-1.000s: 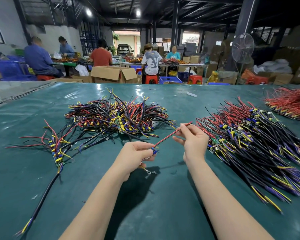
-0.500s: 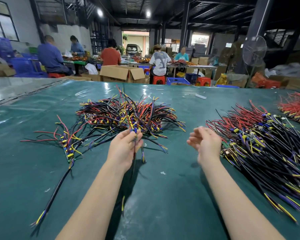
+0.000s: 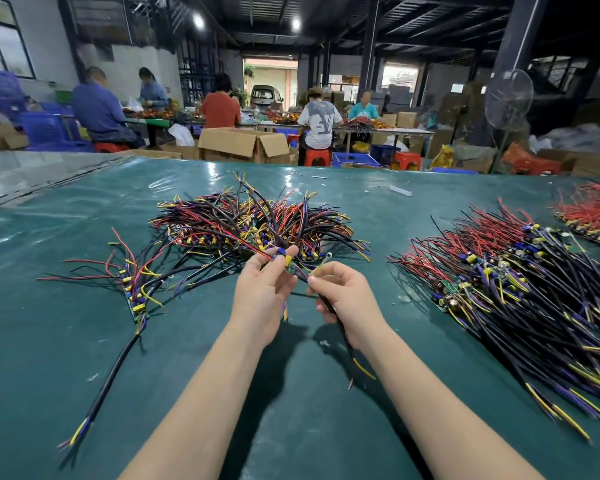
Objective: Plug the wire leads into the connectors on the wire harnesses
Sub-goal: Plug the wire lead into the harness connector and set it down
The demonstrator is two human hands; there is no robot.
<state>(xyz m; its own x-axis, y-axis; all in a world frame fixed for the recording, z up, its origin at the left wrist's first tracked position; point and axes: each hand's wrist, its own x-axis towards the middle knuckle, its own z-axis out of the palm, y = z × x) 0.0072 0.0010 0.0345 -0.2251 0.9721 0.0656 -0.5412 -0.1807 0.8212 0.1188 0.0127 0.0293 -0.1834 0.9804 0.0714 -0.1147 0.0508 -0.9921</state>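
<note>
Since half a second ago the right hand (image 3: 343, 301), then spread and empty off to the side, has come in beside the left hand (image 3: 262, 296), and the two now sit just in front of the middle heap, above the dark green plastic table cover (image 3: 84, 358). Left fingertips pinch a small green circuit board (image 3: 285, 260) carrying blue and yellow parts, with red and purple wires trailing from it. Right thumb and forefinger pinch a thin yellow lead (image 3: 317, 270) that ends in a metal ring terminal, while the lower fingers curl round a black sheathed cable (image 3: 342, 329) that hangs below the palm to its yellow-tipped end. Whether the lead touches the board cannot be told. Behind the hands lies the middle heap of red, black and yellow wire harnesses (image 3: 243, 220); a larger heap of black and purple harnesses (image 3: 520, 292) spreads at the right, a bundle of red wires (image 3: 594, 214) beyond it. A few loose harnesses (image 3: 132, 289) lie at the left.
</note>
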